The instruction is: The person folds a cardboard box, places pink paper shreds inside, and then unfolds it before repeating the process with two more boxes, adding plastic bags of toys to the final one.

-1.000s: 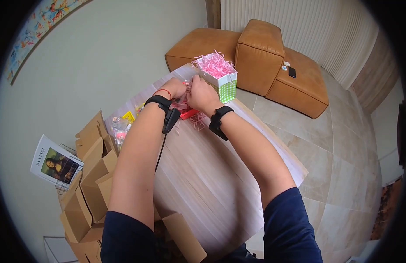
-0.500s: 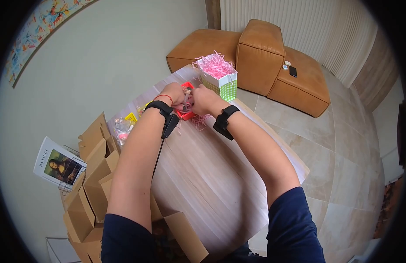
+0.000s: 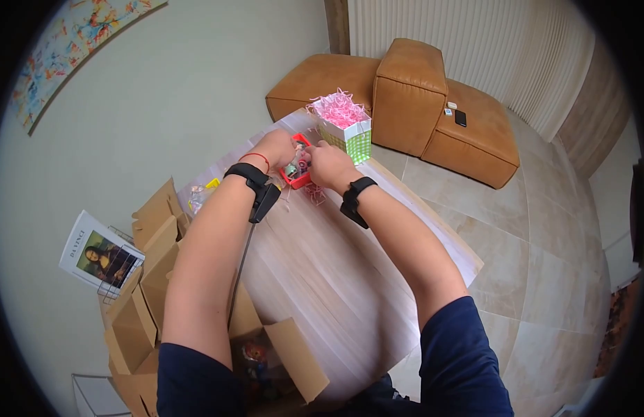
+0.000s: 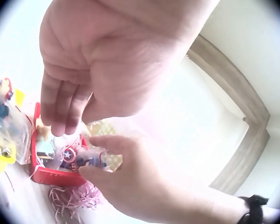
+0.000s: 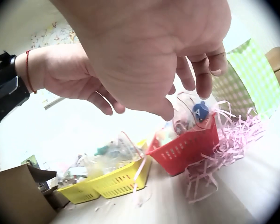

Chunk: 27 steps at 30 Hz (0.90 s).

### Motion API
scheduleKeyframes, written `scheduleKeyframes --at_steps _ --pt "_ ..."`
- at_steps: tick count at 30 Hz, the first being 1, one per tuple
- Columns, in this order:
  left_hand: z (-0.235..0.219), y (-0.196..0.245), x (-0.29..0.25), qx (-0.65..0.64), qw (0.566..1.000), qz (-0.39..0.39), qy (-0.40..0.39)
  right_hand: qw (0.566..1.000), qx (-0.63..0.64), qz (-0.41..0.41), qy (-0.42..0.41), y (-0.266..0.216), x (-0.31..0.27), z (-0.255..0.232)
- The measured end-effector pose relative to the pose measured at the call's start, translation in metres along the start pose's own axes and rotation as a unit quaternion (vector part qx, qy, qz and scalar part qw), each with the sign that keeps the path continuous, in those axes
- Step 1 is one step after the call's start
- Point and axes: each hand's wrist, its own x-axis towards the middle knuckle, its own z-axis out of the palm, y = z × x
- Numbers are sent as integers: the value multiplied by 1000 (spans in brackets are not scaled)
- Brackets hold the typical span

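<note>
A small red plastic basket [image 5: 183,153] holds several clear-bagged toys, one with a star-and-ring shield [image 4: 68,155] and one with a round blue part [image 5: 201,111]. Over the basket's far left side is my left hand [image 3: 275,149], its fingers pointing down at the bagged toys with no toy seen in its grasp. My right hand [image 3: 330,165] reaches in from the right, thumb and fingers apart beside the toys. Pink shredded paper [image 5: 238,140] lies against the basket's outer side.
Two yellow baskets [image 5: 120,182] of bagged items stand left of the red one. A green-checked gift bag [image 3: 358,146] full of pink shred stands at the table's far corner. Open cardboard boxes [image 3: 131,340] are at the left; another near box [image 3: 294,358] holds colourful things.
The hands have spread from close together over the red basket, which now shows more fully with its bagged toys. The pink-looking bundle between the hands is now down in the basket.
</note>
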Motion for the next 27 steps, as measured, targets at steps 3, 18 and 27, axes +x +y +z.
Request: scheduleKeyframes --at_steps 3,18,27 --pt "-36 15 -49 -99 995 -3 -30 999 -2 -31 44 -21 -32 -28" --pt "-98 87 -360 -23 968 123 -215 924 78 -366 -71 -156 -217 -125" --pt "8 77 -417 98 921 111 -360 889 -6 -439 -129 -174 -297 -97"
